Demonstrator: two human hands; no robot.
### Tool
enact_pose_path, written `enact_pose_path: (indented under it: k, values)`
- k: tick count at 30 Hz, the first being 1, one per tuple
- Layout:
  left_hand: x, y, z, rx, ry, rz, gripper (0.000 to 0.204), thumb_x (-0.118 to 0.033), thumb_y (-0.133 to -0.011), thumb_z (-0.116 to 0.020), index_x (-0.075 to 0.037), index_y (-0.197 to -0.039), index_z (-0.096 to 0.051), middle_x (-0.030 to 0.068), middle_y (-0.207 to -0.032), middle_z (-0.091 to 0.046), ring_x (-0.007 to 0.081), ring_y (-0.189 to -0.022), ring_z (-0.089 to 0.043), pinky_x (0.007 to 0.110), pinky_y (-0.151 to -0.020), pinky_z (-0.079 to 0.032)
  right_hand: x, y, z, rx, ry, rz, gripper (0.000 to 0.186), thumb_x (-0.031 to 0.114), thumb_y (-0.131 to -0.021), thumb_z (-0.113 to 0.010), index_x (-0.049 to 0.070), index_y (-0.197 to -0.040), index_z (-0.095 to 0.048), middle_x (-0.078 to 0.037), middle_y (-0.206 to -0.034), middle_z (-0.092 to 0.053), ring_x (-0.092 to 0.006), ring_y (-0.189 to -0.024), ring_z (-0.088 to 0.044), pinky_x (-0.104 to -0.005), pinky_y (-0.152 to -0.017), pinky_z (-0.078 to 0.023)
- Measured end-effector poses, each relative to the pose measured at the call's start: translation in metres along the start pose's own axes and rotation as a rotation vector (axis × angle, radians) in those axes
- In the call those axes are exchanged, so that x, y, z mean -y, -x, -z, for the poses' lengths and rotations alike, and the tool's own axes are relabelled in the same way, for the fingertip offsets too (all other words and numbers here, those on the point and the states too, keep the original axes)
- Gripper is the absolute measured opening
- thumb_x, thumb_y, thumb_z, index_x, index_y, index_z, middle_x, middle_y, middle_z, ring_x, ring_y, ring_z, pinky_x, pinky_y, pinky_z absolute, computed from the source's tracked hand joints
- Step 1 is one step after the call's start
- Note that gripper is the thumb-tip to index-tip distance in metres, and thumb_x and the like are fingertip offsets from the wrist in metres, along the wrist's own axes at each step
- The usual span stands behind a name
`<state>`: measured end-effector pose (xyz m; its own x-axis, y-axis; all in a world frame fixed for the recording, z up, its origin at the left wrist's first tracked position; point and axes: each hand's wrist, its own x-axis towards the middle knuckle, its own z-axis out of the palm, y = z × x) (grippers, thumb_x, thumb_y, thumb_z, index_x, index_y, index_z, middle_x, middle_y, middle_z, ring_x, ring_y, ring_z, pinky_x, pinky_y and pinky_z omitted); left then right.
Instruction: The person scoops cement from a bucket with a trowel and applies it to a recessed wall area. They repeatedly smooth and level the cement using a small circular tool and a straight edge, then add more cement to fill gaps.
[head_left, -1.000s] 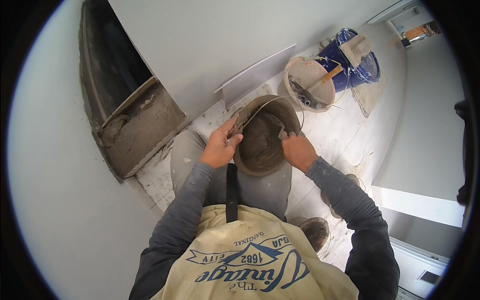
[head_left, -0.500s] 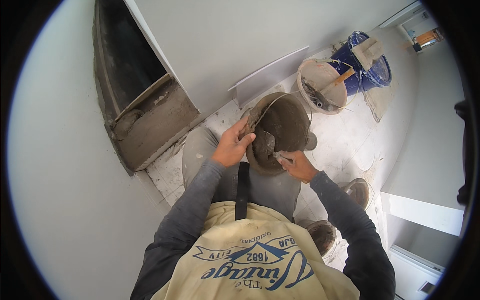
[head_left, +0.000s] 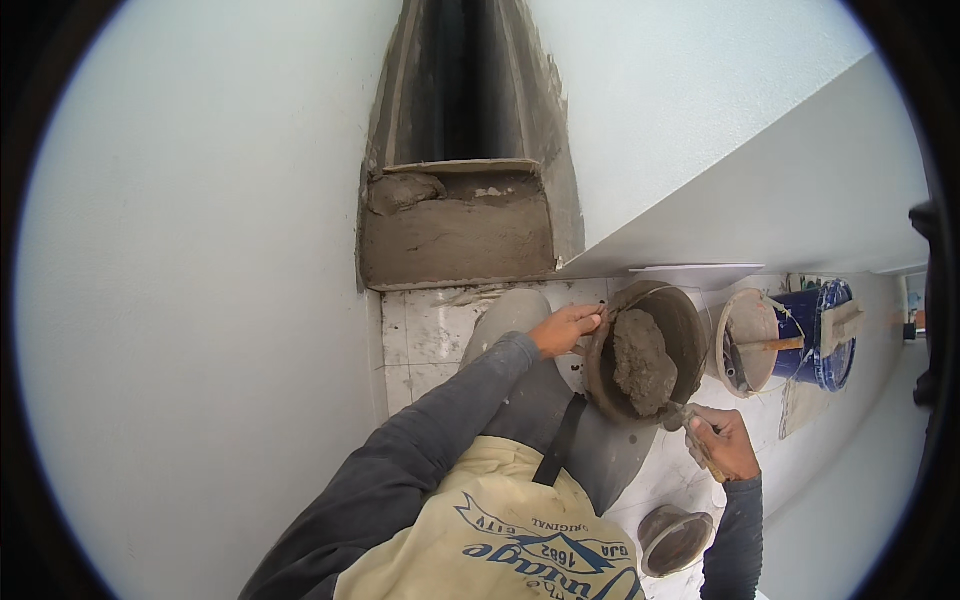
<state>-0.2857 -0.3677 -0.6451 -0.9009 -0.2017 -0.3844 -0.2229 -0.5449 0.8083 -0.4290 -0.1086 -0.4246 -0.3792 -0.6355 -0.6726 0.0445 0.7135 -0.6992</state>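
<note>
My right hand [head_left: 725, 442] is closed around the handle of a trowel [head_left: 690, 432], whose blade carries a large heap of wet grey mortar [head_left: 643, 362]. The heap is over the mouth of a mortar-caked bucket [head_left: 690, 318] and hides most of the inside. At the bucket's left edge, my left hand [head_left: 566, 331] grips the rim, close to where the wire handle joins it. Ahead of me, a ledge [head_left: 460, 245] below a dark upright opening is coated with mortar, with a rough lump [head_left: 405, 192] at its back left corner.
To the right stand a pale bucket [head_left: 758, 325] with tools inside and a blue bucket [head_left: 812, 305]. A smaller dirty bucket [head_left: 676, 540] is on the tiled floor near my right forearm. White walls rise on the left [head_left: 220, 300] and beyond the opening.
My view has turned left, bringing the ledge to the front. The trowel has come up out of the bucket's inside loaded with mortar. My left hand stays at the rim.
</note>
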Motion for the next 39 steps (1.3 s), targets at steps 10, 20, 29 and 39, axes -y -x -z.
enact_pose_path:
  k: [10, 20, 29, 39]
  values:
    - [0.07, 0.112, 0.159, -1.013, 0.042, -0.031, 0.034, -0.017, -0.095, -0.059, 0.002, -0.123, -0.063, 0.0124, -0.106, -0.069, 0.019, -0.092, -0.068, 0.032, -0.074, -0.057, 0.107, -0.184, -0.138, 0.228, 0.077, 0.168, 0.035, 0.024, -0.1, -0.057, -0.001, -0.122, -0.066, 0.001, -0.068, -0.056, -0.0049, -0.054, -0.048, -0.0223, -0.047, -0.04]
    - [0.109, 0.137, 0.178, -1.09, 0.099, 0.079, 0.031, -0.014, -0.097, -0.058, 0.002, -0.123, -0.061, 0.0113, -0.11, -0.068, 0.0188, -0.094, -0.066, 0.032, -0.075, -0.057, 0.12, -0.383, -0.231, -0.273, 0.893, 0.741, 0.033, 0.014, -0.087, -0.06, 0.006, -0.119, -0.063, -0.019, -0.094, -0.063, -0.0379, -0.089, -0.063, -0.0466, -0.079, -0.052]
    - [0.098, 0.133, 0.173, -1.04, -0.035, 0.051, 0.028, -0.014, -0.096, -0.06, 0.003, -0.118, -0.064, 0.0105, -0.105, -0.069, 0.0182, -0.091, -0.068, 0.03, -0.075, -0.057, 0.099, -0.379, -0.23, -0.344, 1.005, 0.802, 0.039, 0.008, -0.09, -0.059, 0.009, -0.129, -0.056, -0.016, -0.097, -0.058, -0.0345, -0.089, -0.058, -0.0456, -0.076, -0.05]
    - [0.026, 0.083, 0.127, -0.891, -0.025, -0.218, 0.025, -0.014, -0.095, -0.062, 0.003, -0.114, -0.066, 0.0104, -0.1, -0.07, 0.0181, -0.091, -0.069, 0.03, -0.078, -0.057, 0.076, -0.133, -0.152, -0.358, 0.392, 0.821, 0.039, 0.003, -0.085, -0.067, -0.002, -0.123, -0.06, -0.018, -0.095, -0.063, -0.0337, -0.081, -0.062, -0.038, -0.073, -0.05]
